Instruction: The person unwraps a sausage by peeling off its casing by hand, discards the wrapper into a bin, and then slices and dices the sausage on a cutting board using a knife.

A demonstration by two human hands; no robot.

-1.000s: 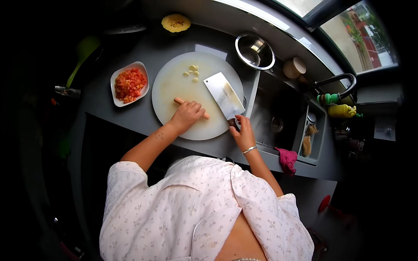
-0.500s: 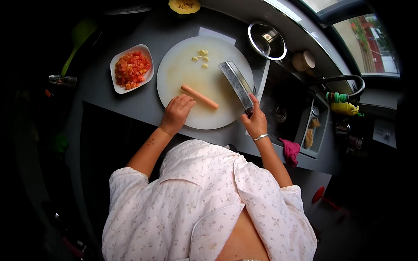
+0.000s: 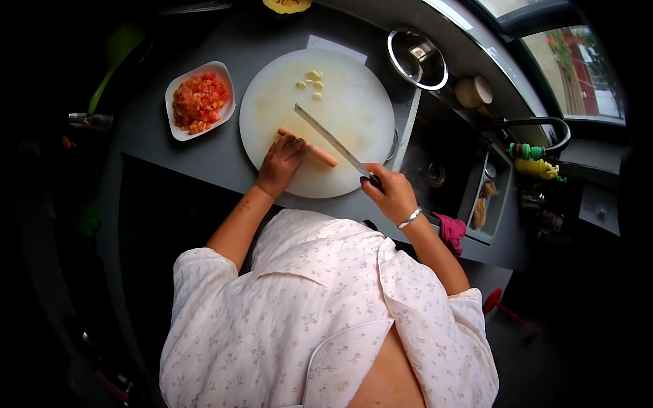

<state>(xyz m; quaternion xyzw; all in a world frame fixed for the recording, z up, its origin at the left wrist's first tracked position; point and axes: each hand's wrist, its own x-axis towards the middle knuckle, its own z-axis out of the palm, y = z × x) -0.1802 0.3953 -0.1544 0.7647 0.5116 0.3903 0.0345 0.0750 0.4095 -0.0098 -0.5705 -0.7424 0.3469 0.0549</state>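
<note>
On the round white cutting board [image 3: 360, 75] lies a long pinkish-orange sausage [image 3: 323, 157], slanting down to the right. My left hand [image 3: 280, 164] is closed over its left part, fingers curled on top and hiding some of it. A cleaver [image 3: 332, 141] is in my right hand [image 3: 393, 194], which is wrapped round the dark handle. Its blade stands on edge, crossing above the sausage's right half and pointing to the upper left. Several peeled garlic cloves [image 3: 313, 83] sit farther back on the board.
Left of the board stands a white dish [image 3: 228, 109] of chopped tomato [image 3: 201, 102]. A steel bowl [image 3: 435, 78] is at the back right, by the sink [image 3: 425, 149] and its faucet [image 3: 564, 136]. A pink cloth [image 3: 450, 232] hangs at the sink's front edge.
My left hand has moved from beside the sausage onto it. My right hand has swung the cleaver left over the sausage and turned its blade from lying flat to standing on edge.
</note>
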